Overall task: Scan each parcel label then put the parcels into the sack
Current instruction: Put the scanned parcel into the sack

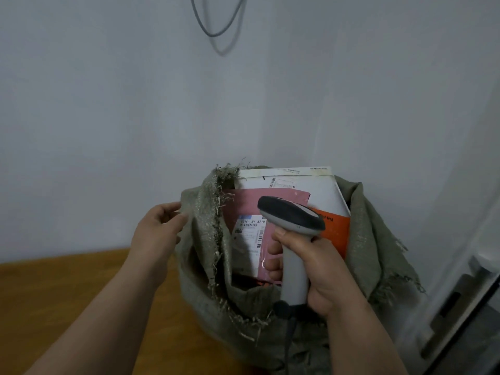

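A frayed grey-green woven sack (pixel 205 269) stands open on the wooden table against the wall. Inside it stand a pink parcel (pixel 243 204) with a white barcode label (pixel 247 236), a white parcel (pixel 319 190) behind it, and an orange parcel (pixel 335 234) to the right. My right hand (pixel 322 269) grips the handle of a grey barcode scanner (pixel 292 215), its head over the sack's mouth in front of the parcels. My left hand (pixel 159 231) pinches the sack's left rim.
The brown wooden table (pixel 67 288) stretches to the left of the sack. A pale wall rises right behind it, with a grey cable loop (pixel 216 23) hanging at the top. A white and dark frame (pixel 460 307) stands at the right edge.
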Tool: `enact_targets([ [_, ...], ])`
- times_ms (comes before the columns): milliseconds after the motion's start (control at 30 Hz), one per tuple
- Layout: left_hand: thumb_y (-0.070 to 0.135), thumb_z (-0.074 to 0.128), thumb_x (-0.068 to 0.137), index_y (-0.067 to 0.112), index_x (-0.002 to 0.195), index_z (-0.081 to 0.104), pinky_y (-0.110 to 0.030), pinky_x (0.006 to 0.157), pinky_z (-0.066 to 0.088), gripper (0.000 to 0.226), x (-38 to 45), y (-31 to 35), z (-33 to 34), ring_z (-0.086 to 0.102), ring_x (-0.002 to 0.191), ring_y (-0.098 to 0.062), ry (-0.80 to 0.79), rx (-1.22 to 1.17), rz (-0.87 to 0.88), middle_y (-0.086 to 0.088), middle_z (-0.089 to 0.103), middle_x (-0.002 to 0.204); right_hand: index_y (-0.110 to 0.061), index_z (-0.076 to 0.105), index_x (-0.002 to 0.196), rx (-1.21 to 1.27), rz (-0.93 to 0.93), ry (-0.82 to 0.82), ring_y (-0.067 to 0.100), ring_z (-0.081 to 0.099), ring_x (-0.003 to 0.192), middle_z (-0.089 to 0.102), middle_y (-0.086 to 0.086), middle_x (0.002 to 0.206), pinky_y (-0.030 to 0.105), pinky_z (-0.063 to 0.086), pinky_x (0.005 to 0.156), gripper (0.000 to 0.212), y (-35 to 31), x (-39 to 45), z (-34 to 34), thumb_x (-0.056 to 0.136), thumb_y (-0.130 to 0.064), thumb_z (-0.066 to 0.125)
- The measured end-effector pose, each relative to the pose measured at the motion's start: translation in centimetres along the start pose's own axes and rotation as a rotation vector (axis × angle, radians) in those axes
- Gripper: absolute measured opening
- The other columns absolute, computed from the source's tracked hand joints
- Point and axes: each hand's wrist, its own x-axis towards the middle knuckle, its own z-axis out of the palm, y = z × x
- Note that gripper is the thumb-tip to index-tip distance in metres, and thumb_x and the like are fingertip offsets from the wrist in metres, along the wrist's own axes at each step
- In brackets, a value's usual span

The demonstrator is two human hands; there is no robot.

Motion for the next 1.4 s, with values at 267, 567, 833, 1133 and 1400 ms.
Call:
enact_targets([
  [267, 0.023, 0.059, 0.1, 0.023, 0.119, 0.059, -0.029, 0.073, 0.047, 0.019, -3.3, -2.5, -4.7, 0.06, 0.096, -0.015, 0.099, 0.013, -0.084, 0.001, 0.061, 0.108, -0.023, 0.08, 0.077, -0.032, -0.023, -0.209, 0.023, 0.07, 0.064, 0.072, 0.008, 0.077, 0.031, 0.056, 0.056, 0.018, 0.1, -3.1, 3.3, 0.066, -0.036, 0.081],
  [567, 0.02, 0.058, 0.101, 0.019, 0.119, 0.061, -0.03, 0.071, 0.045, 0.019, -4.6, -5.5, -14.2, 0.058, 0.089, -0.018, 0.164, 0.011, -0.212, -0.006, 0.059, 0.106, -0.008, 0.071, 0.098, -0.078, 0.091, -0.228, 0.021, 0.067, 0.059, 0.069, 0.005, 0.075, 0.032, 0.054, 0.052, 0.021, 3.7, -6.0, 12.1, 0.083, -0.022, 0.078],
  [833, 0.018, 0.059, 0.1, 0.018, 0.116, 0.062, -0.032, 0.073, 0.045, 0.017, -5.9, -8.0, -29.6, 0.058, 0.086, -0.019, 0.285, 0.073, -0.307, -0.008, 0.059, 0.104, -0.005, 0.065, 0.107, -0.084, 0.315, -0.258, 0.019, 0.067, 0.059, 0.064, 0.012, 0.089, 0.032, 0.054, 0.053, 0.028, 11.2, -7.6, 25.1, 0.087, -0.02, 0.076],
  [1133, 0.021, 0.06, 0.099, 0.018, 0.115, 0.063, -0.037, 0.074, 0.047, 0.016, -6.7, -11.7, -42.0, 0.059, 0.091, -0.021, 0.405, 0.141, -0.456, -0.007, 0.062, 0.107, -0.006, 0.063, 0.108, -0.042, 0.577, -0.301, 0.019, 0.066, 0.062, 0.06, 0.014, 0.098, 0.033, 0.054, 0.058, 0.019, 18.9, -7.8, 35.3, 0.093, -0.016, 0.069],
  [1400, 0.02, 0.061, 0.099, 0.017, 0.117, 0.063, -0.038, 0.075, 0.048, 0.018, -4.5, -14.5, -44.9, 0.061, 0.094, -0.022, 0.47, 0.165, -0.548, -0.007, 0.062, 0.109, -0.007, 0.062, 0.109, -0.089, 0.669, -0.303, 0.022, 0.07, 0.072, 0.064, 0.012, 0.103, 0.034, 0.056, 0.062, 0.021, 24.5, -3.5, 39.2, 0.094, -0.021, 0.069],
])
